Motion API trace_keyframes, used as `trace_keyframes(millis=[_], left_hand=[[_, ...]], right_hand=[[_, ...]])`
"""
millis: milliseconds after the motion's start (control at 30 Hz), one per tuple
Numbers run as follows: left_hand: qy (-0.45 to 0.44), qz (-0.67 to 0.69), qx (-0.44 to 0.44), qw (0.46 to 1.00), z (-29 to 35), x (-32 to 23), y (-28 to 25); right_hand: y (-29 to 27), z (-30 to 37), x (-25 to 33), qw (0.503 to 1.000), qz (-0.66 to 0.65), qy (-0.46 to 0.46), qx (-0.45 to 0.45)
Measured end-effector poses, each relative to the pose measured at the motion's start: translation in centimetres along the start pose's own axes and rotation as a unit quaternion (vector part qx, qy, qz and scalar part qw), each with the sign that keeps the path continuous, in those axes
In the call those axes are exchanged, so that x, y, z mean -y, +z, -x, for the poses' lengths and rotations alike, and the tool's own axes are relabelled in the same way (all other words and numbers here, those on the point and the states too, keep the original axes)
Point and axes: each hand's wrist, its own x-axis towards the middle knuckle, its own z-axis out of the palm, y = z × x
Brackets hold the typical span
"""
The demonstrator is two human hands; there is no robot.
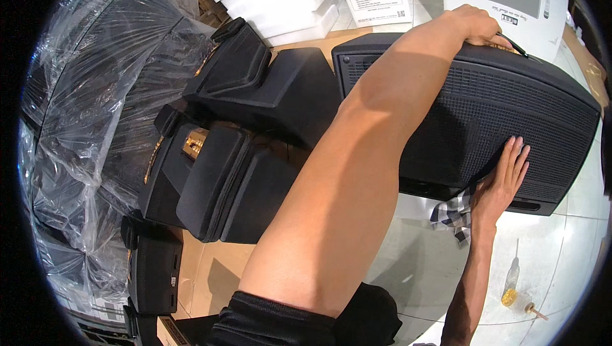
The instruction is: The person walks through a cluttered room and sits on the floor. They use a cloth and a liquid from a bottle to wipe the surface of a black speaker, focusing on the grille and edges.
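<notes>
A large black speaker cabinet with a perforated metal grille (484,123) lay across the right half of the frame, and the person's left hand (475,25) curled over its far top edge at the upper right, fingers closed on the rim beside a thin black and green cable (513,45). The right hand (503,177) lay flat against the grille at right centre, fingers straight and slightly spread, with a checked cloth (454,215) just below it. Smaller black speakers (255,91) crowded the centre left, beside plastic-wrapped ones (95,91).
</notes>
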Motion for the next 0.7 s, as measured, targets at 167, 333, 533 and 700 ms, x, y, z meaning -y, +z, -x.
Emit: trace_keyframes(millis=[167, 333, 533, 700], left_hand=[[0.002, -0.016, 0.003, 1.000, -0.1, 0.2, 0.0], [0.005, -0.012, 0.005, 1.000, 0.1, 0.2, -0.1], [0.005, -0.015, 0.000, 1.000, 0.8, 0.0, -0.1], [0.037, -0.064, 0.002, 0.997, 0.2, 0.3, -0.1]], right_hand=[[0.3, 0.2, -0.5, 1.000, 0.007, -0.002, 0.004], [0.8, 0.4, -0.4, 1.000, 0.005, -0.011, -0.013], [0.9, 0.8, -0.2, 1.000, 0.002, -0.015, -0.016], [0.0, 0.6, -0.4, 0.999, -0.038, -0.019, -0.002]])
